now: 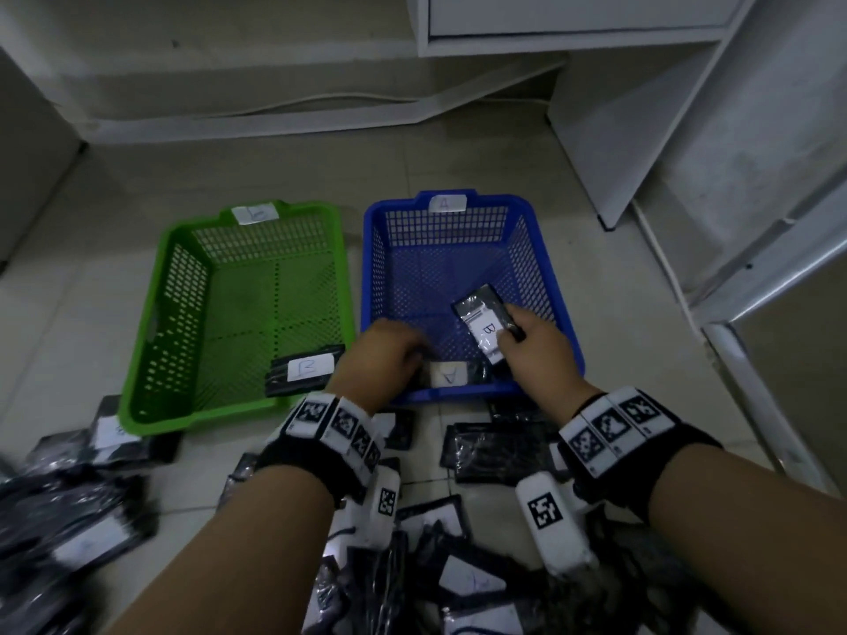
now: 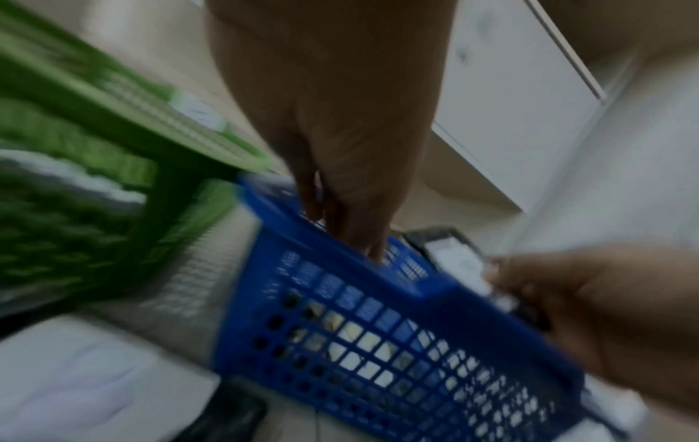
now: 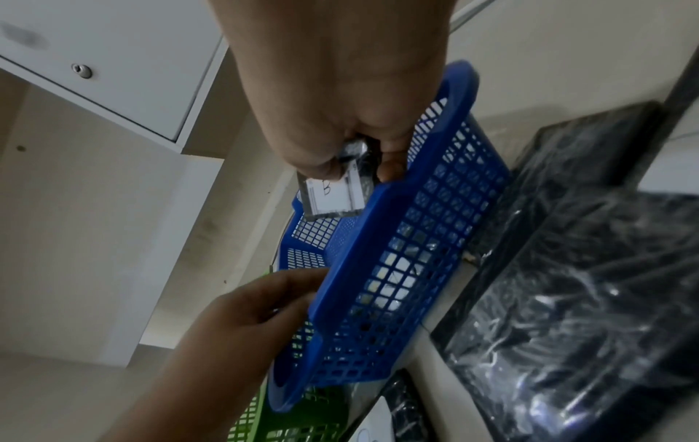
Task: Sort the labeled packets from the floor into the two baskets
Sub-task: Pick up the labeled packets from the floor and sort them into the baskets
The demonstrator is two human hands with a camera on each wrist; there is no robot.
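Observation:
A blue basket (image 1: 557, 286) tagged A stands right of a green basket (image 1: 151, 313) tagged B. My right hand (image 1: 508, 334) pinches a black packet labelled B (image 1: 483, 327) above the blue basket's near right part; the right wrist view shows that packet (image 3: 332, 191) under my thumb. My left hand (image 1: 412, 359) reaches over the blue basket's near rim, fingers straight and pointing down (image 2: 352, 233), beside a packet labelled A (image 1: 451, 375) lying on the basket floor. Whether the fingers touch it is unclear. Another B packet (image 1: 305, 368) lies in the green basket's near right corner.
Several black labelled packets (image 1: 499, 446) are scattered on the tiled floor in front of the baskets, with a heap (image 1: 82, 497) at the near left. White cabinets (image 1: 641, 107) stand behind and to the right. A white cable (image 1: 321, 100) runs along the wall.

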